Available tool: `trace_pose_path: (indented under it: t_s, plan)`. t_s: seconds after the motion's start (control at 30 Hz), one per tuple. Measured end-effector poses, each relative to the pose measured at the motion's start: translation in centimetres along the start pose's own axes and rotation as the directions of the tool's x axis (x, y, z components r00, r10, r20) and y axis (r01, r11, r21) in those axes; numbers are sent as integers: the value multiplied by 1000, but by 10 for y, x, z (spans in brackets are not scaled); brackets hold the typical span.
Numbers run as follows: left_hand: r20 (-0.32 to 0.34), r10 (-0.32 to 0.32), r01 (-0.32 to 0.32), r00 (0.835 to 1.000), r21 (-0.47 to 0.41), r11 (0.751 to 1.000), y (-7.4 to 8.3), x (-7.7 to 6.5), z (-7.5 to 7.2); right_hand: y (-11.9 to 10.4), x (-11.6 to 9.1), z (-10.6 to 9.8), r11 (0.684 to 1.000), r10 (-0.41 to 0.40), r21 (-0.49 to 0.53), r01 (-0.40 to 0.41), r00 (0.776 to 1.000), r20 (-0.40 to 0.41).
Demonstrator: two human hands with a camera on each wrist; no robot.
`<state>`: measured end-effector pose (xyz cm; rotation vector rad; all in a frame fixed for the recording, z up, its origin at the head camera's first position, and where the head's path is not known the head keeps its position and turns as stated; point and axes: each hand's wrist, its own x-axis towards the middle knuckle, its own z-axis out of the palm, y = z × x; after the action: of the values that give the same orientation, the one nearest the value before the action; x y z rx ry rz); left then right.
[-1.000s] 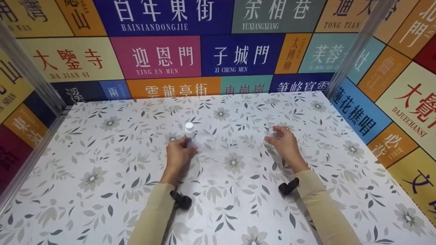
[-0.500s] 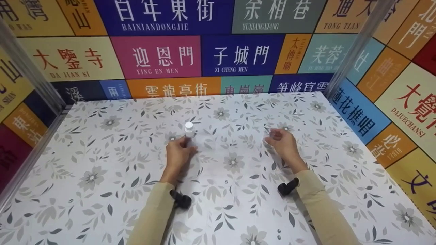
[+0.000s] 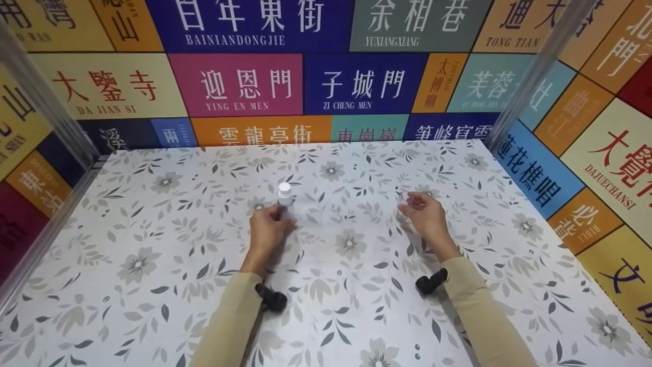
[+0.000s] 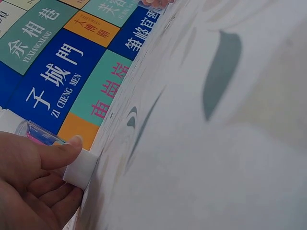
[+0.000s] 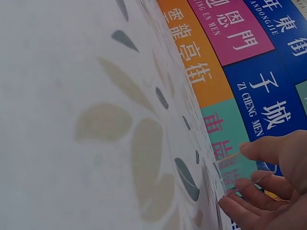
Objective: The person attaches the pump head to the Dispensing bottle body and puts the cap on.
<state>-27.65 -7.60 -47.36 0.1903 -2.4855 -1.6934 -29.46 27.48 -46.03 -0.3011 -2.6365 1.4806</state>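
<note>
My left hand (image 3: 267,232) grips a small clear bottle (image 4: 41,135), thumb on one side and fingers curled on the other. The bottle stands upright on the table, with a white cap (image 3: 284,189) on top and a white lower end (image 4: 80,168) at the tabletop. To the right, my right hand (image 3: 427,214) holds a small clear plastic cup (image 5: 242,175) between thumb and fingers. The cup is see-through and largely hidden by the fingers in the head view; in the right wrist view its end lies right at the tabletop.
A white table (image 3: 331,285) with a grey leaf and flower print spreads under both hands. Panels with large Chinese characters (image 3: 234,84) form a wall behind it and along the sides. Black wrist cameras (image 3: 272,299) sit on both sleeves.
The right hand's fingertips have dropped slightly at the clear cup, and the cup's upper edge shows less than a second ago. The left hand and the bottle stay where they were.
</note>
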Motion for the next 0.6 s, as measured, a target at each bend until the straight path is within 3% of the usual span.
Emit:
trace_pose_path:
  t_s: [0.37, 0.6]
  plan:
    - [-33, 60, -60, 998, 6, 998, -1, -2, -1, -4, -4, -1, 999, -37, -13, 36, 998, -41]
    - [-27, 51, -51, 998, 0, 999, 0, -1, 0, -6, -4, -3, 1000, -21, 8, 22, 999, -42]
